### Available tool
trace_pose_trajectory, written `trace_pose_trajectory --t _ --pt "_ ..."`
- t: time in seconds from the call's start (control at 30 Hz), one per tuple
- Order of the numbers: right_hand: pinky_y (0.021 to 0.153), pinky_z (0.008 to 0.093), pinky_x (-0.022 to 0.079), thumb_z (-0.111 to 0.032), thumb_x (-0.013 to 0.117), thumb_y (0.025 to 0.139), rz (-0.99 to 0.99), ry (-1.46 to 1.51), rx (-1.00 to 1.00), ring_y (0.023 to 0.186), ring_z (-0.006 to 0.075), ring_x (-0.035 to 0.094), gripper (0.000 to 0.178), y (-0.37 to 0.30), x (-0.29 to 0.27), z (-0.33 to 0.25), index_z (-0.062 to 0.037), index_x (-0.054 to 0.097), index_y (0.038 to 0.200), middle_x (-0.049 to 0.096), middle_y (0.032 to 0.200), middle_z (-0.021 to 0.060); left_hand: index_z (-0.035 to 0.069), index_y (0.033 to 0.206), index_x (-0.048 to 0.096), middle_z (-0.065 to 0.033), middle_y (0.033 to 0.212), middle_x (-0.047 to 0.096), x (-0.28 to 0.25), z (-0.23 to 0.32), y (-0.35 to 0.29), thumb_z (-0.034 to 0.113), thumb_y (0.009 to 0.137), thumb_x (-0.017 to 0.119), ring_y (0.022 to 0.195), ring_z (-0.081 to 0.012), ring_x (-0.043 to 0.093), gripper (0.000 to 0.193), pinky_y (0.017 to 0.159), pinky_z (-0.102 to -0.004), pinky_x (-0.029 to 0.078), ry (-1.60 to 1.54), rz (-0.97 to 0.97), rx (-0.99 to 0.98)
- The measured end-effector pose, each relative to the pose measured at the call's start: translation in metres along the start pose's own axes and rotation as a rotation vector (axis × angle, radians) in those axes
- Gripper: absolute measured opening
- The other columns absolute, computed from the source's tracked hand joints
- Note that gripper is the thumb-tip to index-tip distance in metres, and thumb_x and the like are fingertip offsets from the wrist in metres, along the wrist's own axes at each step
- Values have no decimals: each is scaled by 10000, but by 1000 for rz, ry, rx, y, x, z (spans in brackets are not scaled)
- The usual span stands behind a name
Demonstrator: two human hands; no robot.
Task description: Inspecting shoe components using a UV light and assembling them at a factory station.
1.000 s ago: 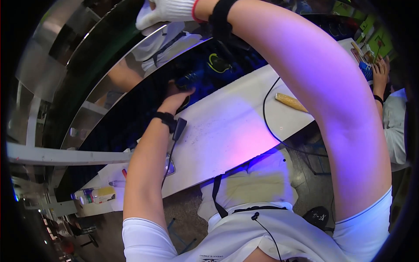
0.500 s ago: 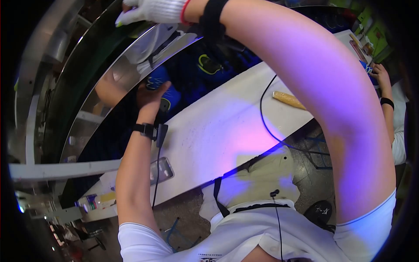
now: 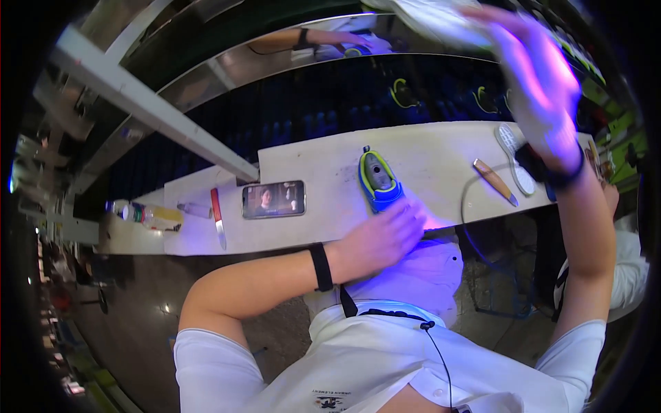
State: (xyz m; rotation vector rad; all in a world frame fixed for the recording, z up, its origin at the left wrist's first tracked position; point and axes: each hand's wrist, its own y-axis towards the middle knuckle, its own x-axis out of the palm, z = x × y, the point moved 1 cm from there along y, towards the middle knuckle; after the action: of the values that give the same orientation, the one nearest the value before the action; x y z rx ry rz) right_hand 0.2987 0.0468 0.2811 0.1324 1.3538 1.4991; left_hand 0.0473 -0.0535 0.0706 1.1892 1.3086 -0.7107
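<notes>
A blue shoe (image 3: 377,180) with a lime collar and a grey last inside stands on the white bench, toe toward me. My left hand (image 3: 379,241) is at its toe, palm down; its fingers are blurred, and whether they grip the shoe I cannot tell. High at the right is my raised right hand (image 3: 540,82), lit purple and smeared by motion. By its fingers a white, cloth-like thing (image 3: 434,19) streaks across the top edge; whether the hand holds it is unclear. A pale shoe sole (image 3: 515,160) and a tan wooden tool (image 3: 496,182) lie below the right hand.
The white bench (image 3: 313,158) carries a phone (image 3: 273,199), a red-handled knife (image 3: 218,219) and a bottle (image 3: 144,215) on the left. Behind it, a dark recess holds more lime-collared shoes (image 3: 405,93). A grey metal bar (image 3: 155,103) slants across the left. A black cable (image 3: 465,206) hangs at the right.
My view has turned. The left hand has come from the dark recess to the near bench edge with the blue shoe. My right hand has swung to the right and shows bare instead of gloved.
</notes>
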Motion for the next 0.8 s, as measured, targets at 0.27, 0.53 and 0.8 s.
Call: trace_pose_trajectory --t 0.27,0.53,0.8 --pt "1126 457 475 -251 751 919 -540 461 678 1307 380 632 569 -113 -17 -119 25 617 1399 648 1410 239 86 1316 654 -128 1439 620 74 32 -30 236 896 629 1428 -311 533 447 1298 -497 308 -163 181 -61" --pt "1146 556 468 -301 897 810 -410 649 734 1413 504 510 985 -266 46 -290 -25 360 1589 370 1644 312 79 1270 671 -79 1392 662 66 34 -31 209 894 628 1432 -266 545 400 1301 -486 305 -107 192 -47" --pt "973 539 541 -477 706 932 -1110 573 632 1121 408 675 524 -286 70 -270 -4 701 1160 712 1172 216 108 1333 689 -57 1446 666 73 28 -28 186 915 627 1407 -238 582 430 1241 -449 353 -203 183 -50"
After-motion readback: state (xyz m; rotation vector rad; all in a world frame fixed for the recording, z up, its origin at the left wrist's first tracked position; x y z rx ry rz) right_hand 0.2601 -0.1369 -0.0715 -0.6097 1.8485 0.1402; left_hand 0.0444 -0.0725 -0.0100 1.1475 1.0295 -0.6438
